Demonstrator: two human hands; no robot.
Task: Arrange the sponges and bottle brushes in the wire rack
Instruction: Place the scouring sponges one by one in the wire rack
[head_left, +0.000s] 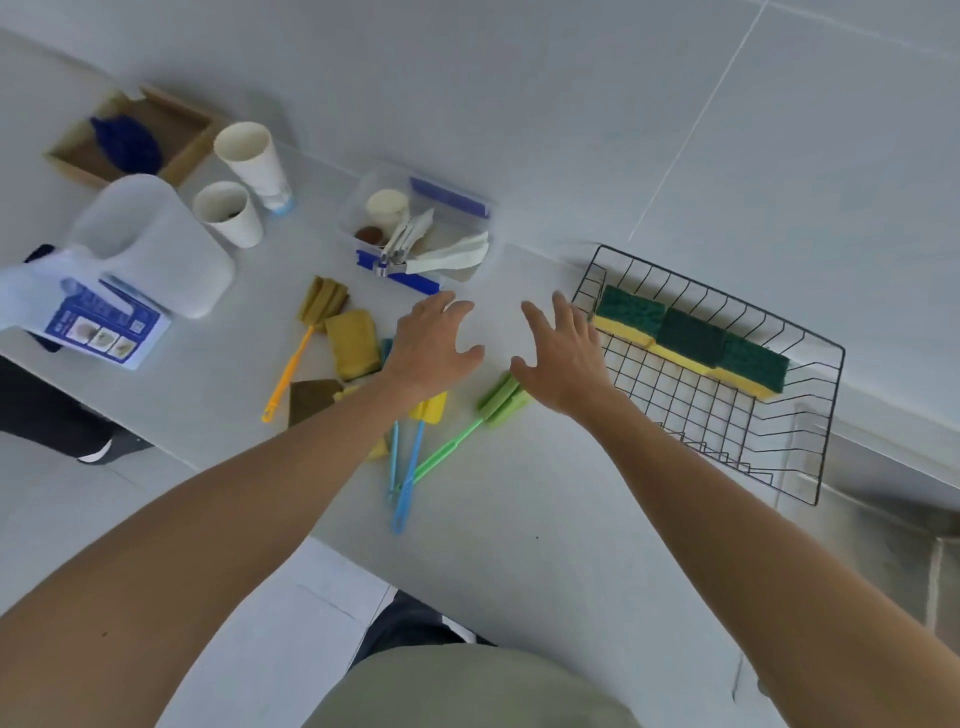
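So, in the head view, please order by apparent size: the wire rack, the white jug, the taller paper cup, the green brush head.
Largest to smallest:
1. wire rack
2. white jug
3. taller paper cup
4. green brush head
Nearness to the camera differs, so this is apparent size only.

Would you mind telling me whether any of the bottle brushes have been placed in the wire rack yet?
No, the wire rack holds only three green-and-yellow sponges, while the green brush and the others lie on the counter.

Soft even daylight (edges warped, blurred)
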